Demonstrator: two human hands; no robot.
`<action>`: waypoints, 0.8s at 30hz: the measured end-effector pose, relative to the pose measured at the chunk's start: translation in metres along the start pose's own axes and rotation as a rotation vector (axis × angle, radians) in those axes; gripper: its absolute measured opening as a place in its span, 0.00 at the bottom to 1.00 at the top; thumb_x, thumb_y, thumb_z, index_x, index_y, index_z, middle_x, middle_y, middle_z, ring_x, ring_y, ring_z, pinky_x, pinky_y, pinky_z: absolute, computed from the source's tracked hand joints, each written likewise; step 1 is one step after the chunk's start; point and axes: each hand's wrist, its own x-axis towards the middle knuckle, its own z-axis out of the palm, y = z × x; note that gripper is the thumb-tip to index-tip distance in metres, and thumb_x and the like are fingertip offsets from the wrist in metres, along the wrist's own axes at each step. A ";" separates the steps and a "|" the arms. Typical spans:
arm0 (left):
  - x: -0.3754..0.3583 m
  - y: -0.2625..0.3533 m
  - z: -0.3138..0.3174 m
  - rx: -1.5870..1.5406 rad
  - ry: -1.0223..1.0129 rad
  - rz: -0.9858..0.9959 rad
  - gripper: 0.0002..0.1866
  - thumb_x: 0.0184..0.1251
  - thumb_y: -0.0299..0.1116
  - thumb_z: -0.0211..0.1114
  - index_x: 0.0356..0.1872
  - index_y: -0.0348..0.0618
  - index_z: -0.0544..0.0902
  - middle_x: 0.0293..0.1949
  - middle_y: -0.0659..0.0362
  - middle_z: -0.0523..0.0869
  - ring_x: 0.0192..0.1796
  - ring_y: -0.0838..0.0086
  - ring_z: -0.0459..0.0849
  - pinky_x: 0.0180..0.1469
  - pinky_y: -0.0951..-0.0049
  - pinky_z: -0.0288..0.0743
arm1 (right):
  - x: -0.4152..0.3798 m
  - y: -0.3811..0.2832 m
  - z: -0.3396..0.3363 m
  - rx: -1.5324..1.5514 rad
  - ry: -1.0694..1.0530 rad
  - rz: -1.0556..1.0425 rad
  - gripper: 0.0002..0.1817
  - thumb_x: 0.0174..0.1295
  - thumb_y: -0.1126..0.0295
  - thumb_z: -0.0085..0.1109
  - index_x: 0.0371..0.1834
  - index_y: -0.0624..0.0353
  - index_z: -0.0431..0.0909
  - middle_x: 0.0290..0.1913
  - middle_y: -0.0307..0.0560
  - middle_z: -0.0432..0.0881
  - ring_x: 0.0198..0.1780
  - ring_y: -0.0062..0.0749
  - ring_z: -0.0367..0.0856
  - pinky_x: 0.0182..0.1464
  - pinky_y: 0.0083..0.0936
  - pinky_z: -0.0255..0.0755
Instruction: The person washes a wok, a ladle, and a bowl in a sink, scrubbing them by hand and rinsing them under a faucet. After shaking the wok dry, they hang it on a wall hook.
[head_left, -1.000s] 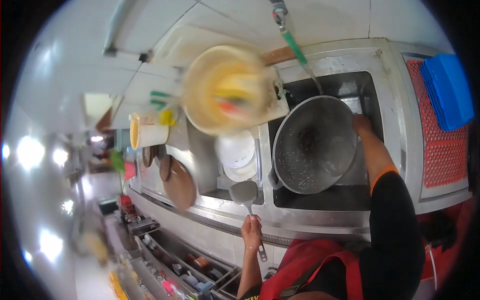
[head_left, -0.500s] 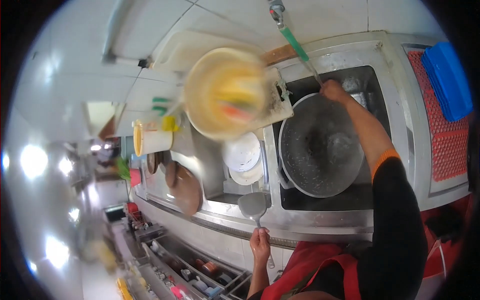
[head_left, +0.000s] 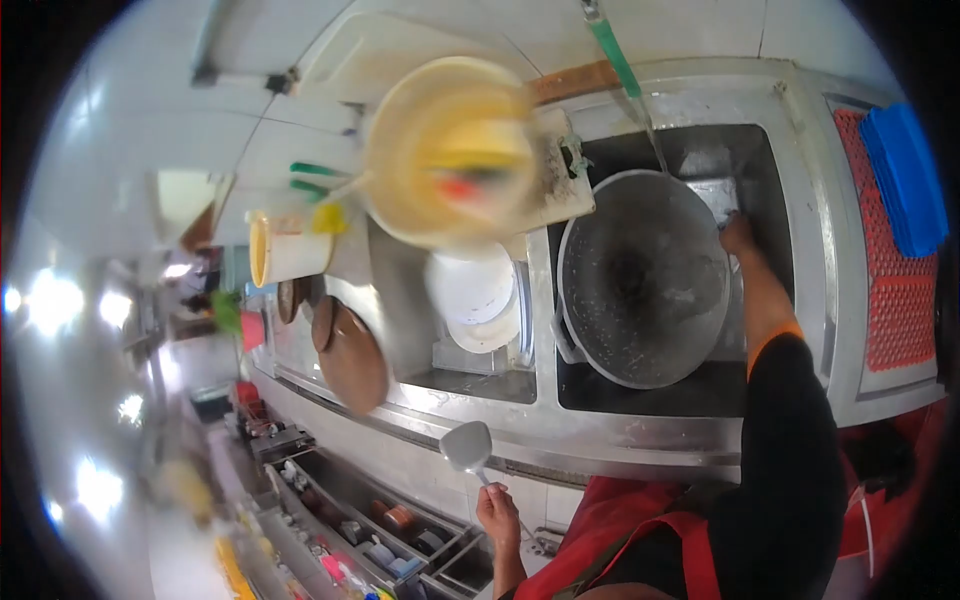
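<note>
My left hand (head_left: 497,512) is closed around the handle of a metal wok turner (head_left: 466,446), whose broad blade points up and away over the counter's front edge. A large dark wok (head_left: 640,280) sits in the right-hand sink with wet, speckled insides. My right hand (head_left: 738,236) is closed at the wok's right edge, where its other handle would be; the fingers are partly hidden. Water runs from a green hose (head_left: 615,58) at the far edge of the wok.
Left of the wok, white plates (head_left: 472,287) stand in a second sink (head_left: 470,383), below a large cream bucket (head_left: 385,160). Brown lids (head_left: 352,365) and a white tub (head_left: 295,245) lie further left. Blue trays (head_left: 905,180) rest on red matting (head_left: 898,320) at right.
My right hand has left the hose's end and moved right and nearer to the wok's edge. The turner in my left hand has shifted left and down.
</note>
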 end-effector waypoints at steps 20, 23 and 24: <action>0.048 -0.080 -0.109 0.211 0.455 0.201 0.17 0.73 0.42 0.46 0.28 0.40 0.72 0.15 0.70 0.59 0.18 0.86 0.57 0.19 0.80 0.49 | -0.010 -0.157 -0.310 0.129 -0.397 -0.638 0.12 0.47 0.67 0.68 0.29 0.63 0.77 0.34 0.57 0.81 0.40 0.51 0.80 0.41 0.37 0.73; 0.045 -0.134 -0.129 0.234 0.499 0.171 0.17 0.73 0.41 0.46 0.28 0.39 0.72 0.16 0.69 0.58 0.20 0.84 0.56 0.22 0.78 0.49 | -0.054 -0.188 -0.326 0.138 -0.217 -0.759 0.11 0.51 0.66 0.65 0.29 0.62 0.77 0.32 0.56 0.80 0.39 0.52 0.79 0.39 0.40 0.72; 0.044 -0.156 -0.137 0.246 0.511 0.146 0.19 0.73 0.42 0.46 0.27 0.37 0.72 0.17 0.66 0.64 0.22 0.80 0.60 0.23 0.75 0.55 | -0.065 -0.198 -0.331 0.132 -0.144 -0.813 0.11 0.53 0.65 0.63 0.29 0.62 0.77 0.31 0.55 0.80 0.38 0.52 0.79 0.38 0.41 0.71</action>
